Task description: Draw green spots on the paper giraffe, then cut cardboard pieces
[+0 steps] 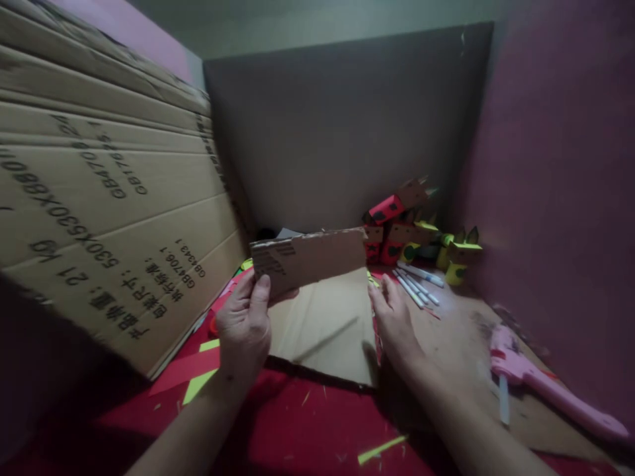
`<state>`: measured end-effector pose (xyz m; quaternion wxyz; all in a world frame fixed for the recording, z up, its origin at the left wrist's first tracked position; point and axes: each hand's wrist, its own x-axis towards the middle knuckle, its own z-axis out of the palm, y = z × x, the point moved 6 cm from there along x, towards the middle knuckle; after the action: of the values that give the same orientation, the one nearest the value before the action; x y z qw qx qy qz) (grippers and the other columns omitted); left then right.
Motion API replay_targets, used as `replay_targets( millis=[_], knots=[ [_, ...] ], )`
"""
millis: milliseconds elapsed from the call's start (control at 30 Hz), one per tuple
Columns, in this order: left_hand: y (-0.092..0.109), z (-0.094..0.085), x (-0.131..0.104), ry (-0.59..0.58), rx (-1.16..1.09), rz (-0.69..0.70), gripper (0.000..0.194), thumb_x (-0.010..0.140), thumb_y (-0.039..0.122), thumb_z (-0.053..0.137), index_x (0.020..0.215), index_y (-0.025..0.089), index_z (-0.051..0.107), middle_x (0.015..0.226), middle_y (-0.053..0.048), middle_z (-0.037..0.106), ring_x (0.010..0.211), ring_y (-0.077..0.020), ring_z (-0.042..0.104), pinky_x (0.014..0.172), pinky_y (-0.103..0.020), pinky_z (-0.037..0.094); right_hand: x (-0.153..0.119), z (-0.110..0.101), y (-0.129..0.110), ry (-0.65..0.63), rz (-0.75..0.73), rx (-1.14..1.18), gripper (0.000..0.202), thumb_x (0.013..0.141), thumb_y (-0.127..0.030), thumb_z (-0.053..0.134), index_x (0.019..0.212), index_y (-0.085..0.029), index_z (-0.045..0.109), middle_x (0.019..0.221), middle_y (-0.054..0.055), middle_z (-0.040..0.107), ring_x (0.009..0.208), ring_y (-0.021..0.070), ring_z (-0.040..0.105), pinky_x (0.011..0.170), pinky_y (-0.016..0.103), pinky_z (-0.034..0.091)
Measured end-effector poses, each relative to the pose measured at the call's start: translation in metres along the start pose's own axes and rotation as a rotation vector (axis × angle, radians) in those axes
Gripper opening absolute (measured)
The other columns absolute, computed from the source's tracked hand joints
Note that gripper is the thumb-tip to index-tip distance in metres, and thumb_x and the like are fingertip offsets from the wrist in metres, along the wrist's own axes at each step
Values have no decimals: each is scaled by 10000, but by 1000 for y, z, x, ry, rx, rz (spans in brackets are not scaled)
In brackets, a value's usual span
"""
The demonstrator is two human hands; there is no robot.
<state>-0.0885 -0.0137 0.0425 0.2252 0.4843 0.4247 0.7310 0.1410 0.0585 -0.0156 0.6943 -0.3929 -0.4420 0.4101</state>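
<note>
My left hand [245, 317] grips the left end of a narrow cardboard strip [317, 261], thumb in front and fingers behind. The strip has a torn top edge and dark printed marks at its left. Below and behind it is a larger plain cardboard piece [327, 330], with a thin slanting shadow across it. My right hand [397, 320] is beside the right edge of this piece, its fingers fairly straight and pointing up. Whether its fingertips touch the edge I cannot tell.
A big printed cardboard panel [109, 192] leans at left. Red and yellow paper figures [391, 231] stand at the back right, near several white markers [417, 287]. A pink glue gun [555, 390] lies at right. Yellow paper scraps [380, 449] litter the red cloth [307, 430].
</note>
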Motion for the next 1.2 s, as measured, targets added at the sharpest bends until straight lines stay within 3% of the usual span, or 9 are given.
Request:
replay_targets(
  millis=[67,200,400,467,600,733,833,1000,1200],
  knots=[
    [-2,6,-2,11,-196,-103,136,842,304,600,922,202,640,1008,-5,705,970,-203,662,815,-348,590,-7,3,-7,7,30,-60,316,669,-361,754,947,-225,692,1113,74,647,1163,253,512,968,370,412],
    [-9,32,-20,-87,-442,-316,160,797,266,639,929,181,606,1034,-37,704,969,-207,662,776,-330,589,-33,38,1,-362,363,309,237,665,-364,766,826,-200,707,839,44,694,839,208,627,759,330,494],
    [-24,59,-51,-497,-411,-557,328,814,360,630,1050,133,614,920,-113,720,755,-212,697,574,-270,546,-55,52,5,-566,522,444,189,730,-350,716,813,-181,722,856,41,706,707,171,620,598,278,502],
    [-28,37,-45,-481,-209,-524,356,802,407,632,1034,136,620,826,-97,721,631,-193,681,497,-253,505,-54,50,9,-560,545,447,222,757,-369,692,873,-182,720,845,37,706,667,167,624,539,270,499],
    [-15,-52,-13,-185,476,-182,239,814,351,590,968,175,636,722,-35,686,602,-165,638,567,-248,473,-47,43,19,-467,582,439,228,701,-348,749,854,-185,705,764,13,699,599,160,629,492,263,509],
    [-21,-108,-2,-298,1246,-91,196,830,331,512,877,205,654,879,-69,692,814,-235,636,699,-298,447,-47,44,24,-430,583,453,268,641,-324,794,851,-191,693,849,10,717,685,172,649,539,283,553],
    [-38,-117,-4,-415,1344,-94,199,777,354,578,844,187,662,860,-80,669,830,-254,606,726,-321,439,-51,46,27,-407,604,449,330,588,-311,829,860,-186,690,858,1,720,724,174,652,565,285,570],
    [-61,-99,-5,-519,1334,-48,349,841,401,530,1095,194,653,984,-84,673,936,-241,587,834,-327,443,-56,48,26,-489,601,448,330,629,-330,810,893,-168,696,812,5,721,678,155,644,599,286,578],
    [-64,-98,25,-463,1410,-39,369,900,241,385,1180,170,615,1147,-109,652,1059,-239,564,927,-336,407,-56,46,30,-488,623,428,301,635,-303,807,878,-161,701,806,13,728,697,165,658,602,289,581]
  ],
)
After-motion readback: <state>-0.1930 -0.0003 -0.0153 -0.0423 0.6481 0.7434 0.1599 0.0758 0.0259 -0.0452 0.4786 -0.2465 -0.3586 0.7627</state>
